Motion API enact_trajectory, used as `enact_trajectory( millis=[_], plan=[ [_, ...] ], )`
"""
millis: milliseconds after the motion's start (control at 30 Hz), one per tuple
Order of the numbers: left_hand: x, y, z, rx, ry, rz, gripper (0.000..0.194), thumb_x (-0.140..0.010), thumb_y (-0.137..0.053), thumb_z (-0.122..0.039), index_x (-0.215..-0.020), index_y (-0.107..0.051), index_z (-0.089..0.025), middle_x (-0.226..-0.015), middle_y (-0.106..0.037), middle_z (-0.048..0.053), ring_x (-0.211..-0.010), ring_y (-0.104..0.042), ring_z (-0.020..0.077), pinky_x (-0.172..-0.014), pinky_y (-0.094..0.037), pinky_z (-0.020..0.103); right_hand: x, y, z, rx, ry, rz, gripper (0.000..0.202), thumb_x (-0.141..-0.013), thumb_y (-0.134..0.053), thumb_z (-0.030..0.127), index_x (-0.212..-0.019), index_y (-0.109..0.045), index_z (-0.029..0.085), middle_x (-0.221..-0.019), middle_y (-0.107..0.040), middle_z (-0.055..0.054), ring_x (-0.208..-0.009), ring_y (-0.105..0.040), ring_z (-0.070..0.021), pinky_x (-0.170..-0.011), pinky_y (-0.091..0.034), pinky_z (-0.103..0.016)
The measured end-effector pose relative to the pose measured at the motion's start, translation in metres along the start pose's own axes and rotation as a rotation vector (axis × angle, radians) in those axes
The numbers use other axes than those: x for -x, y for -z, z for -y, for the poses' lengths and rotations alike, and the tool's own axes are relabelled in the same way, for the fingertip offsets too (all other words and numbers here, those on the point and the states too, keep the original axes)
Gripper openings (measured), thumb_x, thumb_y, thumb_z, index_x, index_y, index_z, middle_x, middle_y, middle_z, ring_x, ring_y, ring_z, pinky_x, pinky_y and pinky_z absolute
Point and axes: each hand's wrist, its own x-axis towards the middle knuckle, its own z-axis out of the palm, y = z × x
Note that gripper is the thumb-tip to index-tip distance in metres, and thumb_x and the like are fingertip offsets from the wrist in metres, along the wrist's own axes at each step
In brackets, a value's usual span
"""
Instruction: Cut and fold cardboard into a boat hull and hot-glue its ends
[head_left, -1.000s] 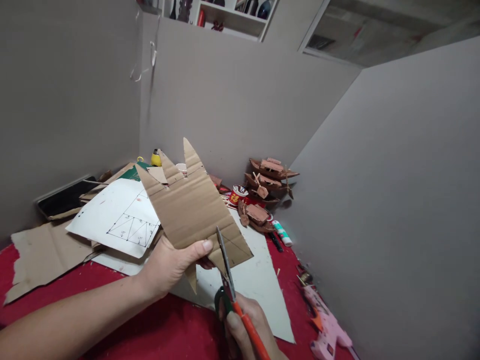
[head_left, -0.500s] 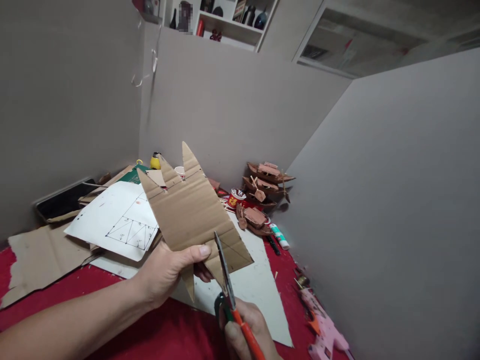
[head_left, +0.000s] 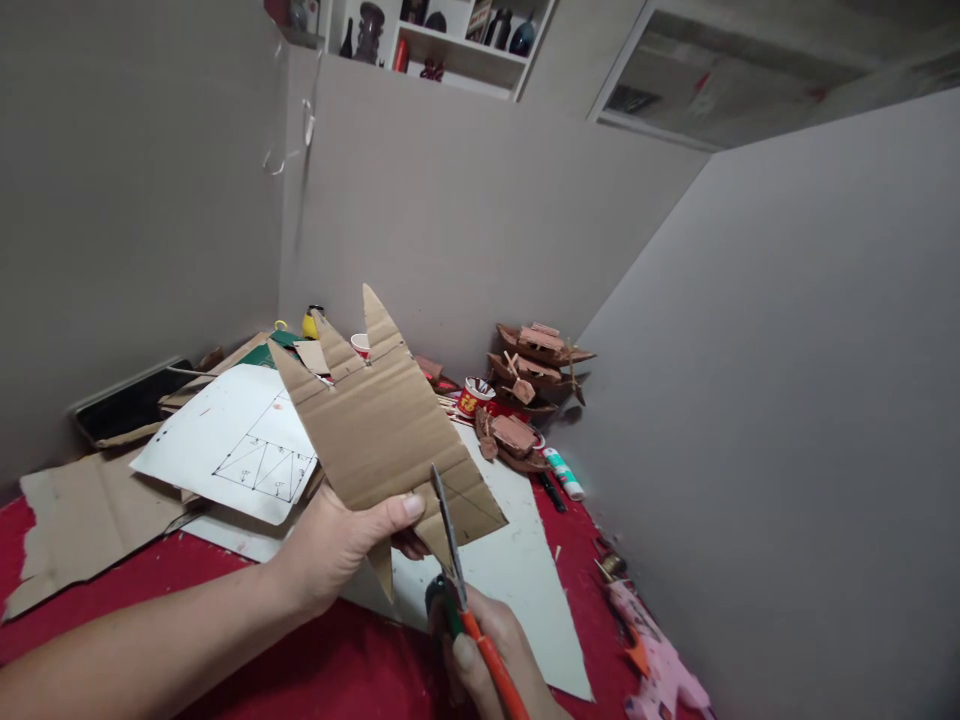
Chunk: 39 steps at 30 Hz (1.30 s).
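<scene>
My left hand (head_left: pixel 345 540) grips the lower left edge of a brown cardboard piece (head_left: pixel 375 430), thumb on its face and fingers behind. Pointed triangular tabs rise from the piece's upper end, and more points stick out at the lower end. Pencil lines run across the lower right corner. In my right hand (head_left: pixel 495 640) is a pair of scissors (head_left: pixel 484 640) with an orange handle. Their blade lies over the cardboard's lower part, beside a drawn line, its tip on the face. The far fingers of my right hand are partly hidden behind the handles.
A white sheet with a line drawing (head_left: pixel 225 440) lies at left over cardboard scraps (head_left: pixel 97 520). Brown model boats (head_left: pixel 540 370), a red paper cup (head_left: pixel 474 396) and a green-white tube (head_left: pixel 564 474) stand at the back right. A pink glue gun (head_left: pixel 660 650) lies right, on red cloth.
The scissors' handles have shifted slightly up and left, and the blades look closer together. The cardboard and my left hand stay almost in place.
</scene>
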Motion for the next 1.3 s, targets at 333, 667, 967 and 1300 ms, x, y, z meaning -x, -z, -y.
enact_trajectory(
  millis=[333, 667, 967, 1300],
  plan=[
    [-0.001, 0.002, 0.003, 0.023, 0.012, 0.056, 0.023, -0.071, -0.075, -0.033, -0.077, -0.069, -0.012, -0.06, -0.069, 0.004, -0.05, -0.062, 0.014, -0.051, -0.052, 0.023, 0.0, -0.001, 0.006, 0.035, 0.037, -0.055, 0.049, -0.086, -0.035, 0.064, -0.066, -0.043, 0.02, -0.057, -0.032, 0.003, -0.052, -0.029, -0.0112, -0.048, -0.023, -0.026],
    [0.002, 0.003, 0.002, 0.09, 0.071, 0.097, 0.022, -0.071, -0.074, -0.031, -0.077, -0.071, -0.01, -0.061, -0.068, 0.005, -0.051, -0.061, 0.0131, -0.051, -0.051, 0.022, 0.003, -0.002, -0.003, 0.066, 0.061, -0.087, 0.048, -0.084, -0.041, 0.063, -0.062, -0.037, 0.021, -0.057, -0.03, 0.004, -0.051, -0.028, -0.0106, -0.049, -0.022, -0.027],
    [-0.004, 0.007, -0.003, 0.103, 0.071, -0.01, 0.021, -0.066, -0.078, -0.029, -0.069, -0.071, -0.009, -0.055, -0.068, 0.006, -0.046, -0.061, 0.0132, -0.048, -0.052, 0.022, -0.005, 0.002, 0.003, -0.023, 0.026, 0.032, 0.052, -0.084, -0.034, 0.068, -0.069, -0.043, 0.019, -0.057, -0.032, 0.004, -0.051, -0.029, -0.0103, -0.044, -0.024, -0.023],
    [-0.031, 0.048, -0.046, 0.127, -0.071, -0.145, 0.011, -0.064, -0.078, -0.02, -0.065, -0.071, -0.01, -0.056, -0.069, 0.004, -0.045, -0.06, 0.0124, -0.045, -0.052, 0.021, -0.005, 0.019, -0.005, 0.056, 0.016, 0.184, 0.052, -0.084, -0.034, 0.069, -0.08, -0.046, 0.019, -0.063, -0.038, 0.003, -0.055, -0.032, -0.0113, -0.051, -0.028, -0.024]
  ],
)
